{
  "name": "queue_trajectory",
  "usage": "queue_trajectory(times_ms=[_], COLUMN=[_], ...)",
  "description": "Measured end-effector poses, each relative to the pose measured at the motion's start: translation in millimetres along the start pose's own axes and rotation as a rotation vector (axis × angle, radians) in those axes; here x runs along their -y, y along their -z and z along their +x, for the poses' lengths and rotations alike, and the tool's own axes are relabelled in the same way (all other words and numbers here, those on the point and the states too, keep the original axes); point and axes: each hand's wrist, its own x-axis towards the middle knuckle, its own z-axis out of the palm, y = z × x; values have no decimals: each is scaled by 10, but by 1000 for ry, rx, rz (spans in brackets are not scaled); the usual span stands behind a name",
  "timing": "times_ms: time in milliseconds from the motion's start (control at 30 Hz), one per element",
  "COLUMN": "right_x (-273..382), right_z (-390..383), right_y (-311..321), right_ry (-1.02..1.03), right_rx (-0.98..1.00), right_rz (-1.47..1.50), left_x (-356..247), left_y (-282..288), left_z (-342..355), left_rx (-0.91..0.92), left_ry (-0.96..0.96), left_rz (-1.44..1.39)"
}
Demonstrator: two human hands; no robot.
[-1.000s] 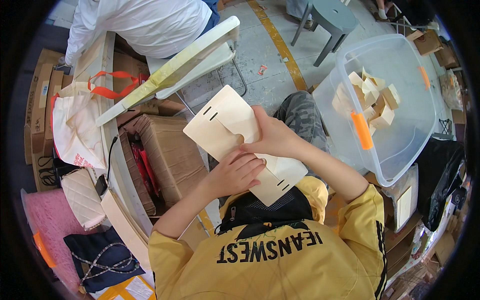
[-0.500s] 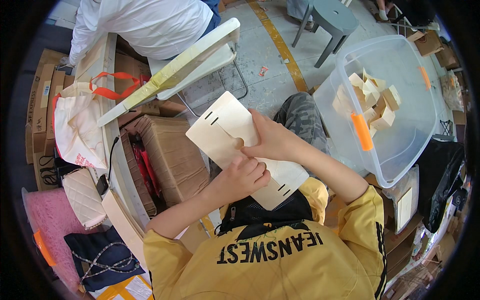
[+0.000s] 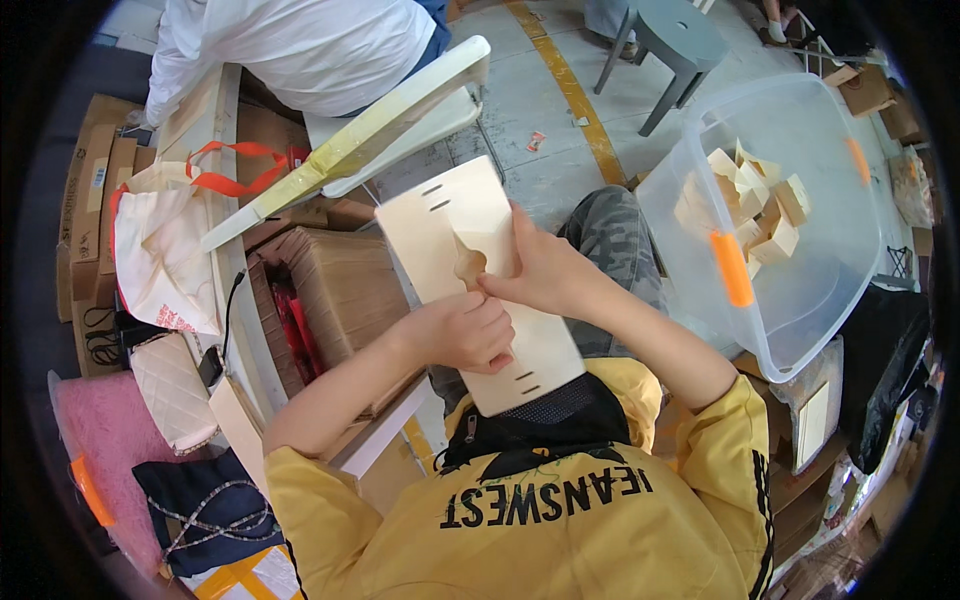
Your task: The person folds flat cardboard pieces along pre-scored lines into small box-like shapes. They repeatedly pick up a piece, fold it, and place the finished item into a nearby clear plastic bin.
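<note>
A flat cream cardboard sheet (image 3: 440,225) with short dark slits near both ends tilts over my lap. A round-ended cutout in its middle shows a gap. My right hand (image 3: 550,268) grips the sheet's right edge, its thumb at the lower rim of the cutout and its fingers behind the card. My left hand (image 3: 465,335) lies across the sheet just below the cutout, fingers curled in, with its fingertips at the card near my right thumb. What lies under those left fingers is hidden.
A clear plastic bin (image 3: 820,290) with orange latches holds several folded cream card pieces (image 3: 770,215) at my right. Cardboard boxes (image 3: 350,290) and a folding chair (image 3: 440,85) are ahead left. A grey stool (image 3: 680,45) stands farther off. A person in white sits at upper left.
The sheet has swung to a steeper angle, its lower end shifting left. Its central cutout gapes wider. My left hand has moved a little to the left.
</note>
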Motion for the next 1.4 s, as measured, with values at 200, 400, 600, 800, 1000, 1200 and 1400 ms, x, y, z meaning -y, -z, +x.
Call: queue_trajectory(times_ms=[200,400,600,800,1000,1200,1400], right_x=[-12,-134,-239,-735,-941,-662,-693], right_z=[149,293,354,701,705,9,-899], right_y=[-43,-115,-235,-678,-675,-277,-448], right_ry=[-43,-61,-47,90,80,463,648], right_rx=[22,132,80,117,69,-415,-533], right_rz=[65,251,272,147,445,-216,-614], left_x=[244,273,133,32,-173,-465,-635], left_y=[96,59,-163,-543,-702,-611,-390], left_z=[-25,14,-23,-86,-38,30,272], left_rx=[96,144,91,400,283,129,-10], left_ry=[-98,-59,56,210,558,776,958], left_rz=[38,-164,-142,-106,-206,-193,-252])
